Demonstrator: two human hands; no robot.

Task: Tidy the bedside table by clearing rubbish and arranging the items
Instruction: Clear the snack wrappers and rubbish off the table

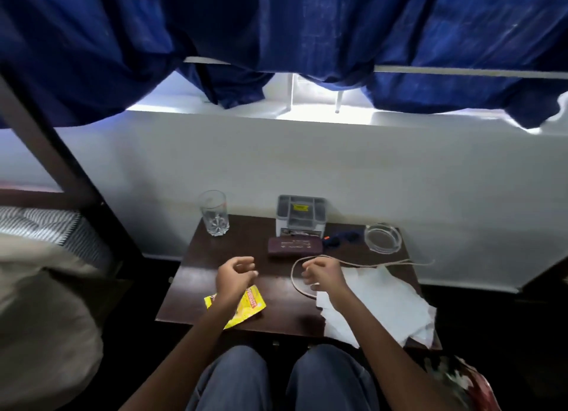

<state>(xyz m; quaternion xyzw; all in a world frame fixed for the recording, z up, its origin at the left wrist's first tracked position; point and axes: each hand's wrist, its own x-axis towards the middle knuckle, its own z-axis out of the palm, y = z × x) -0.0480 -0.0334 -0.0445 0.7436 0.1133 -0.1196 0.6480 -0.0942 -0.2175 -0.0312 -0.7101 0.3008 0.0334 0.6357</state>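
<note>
Over the worktop (285, 314), loosely curled, holding nothing: left hand (235, 277) just left of the rope loop (293, 275), right hand (324, 275) inside that loop. Yellow wrapper (249, 304) further left.

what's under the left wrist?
A yellow wrapper, flat on the table. The left wrist covers its middle; only the parts on either side show.
</note>
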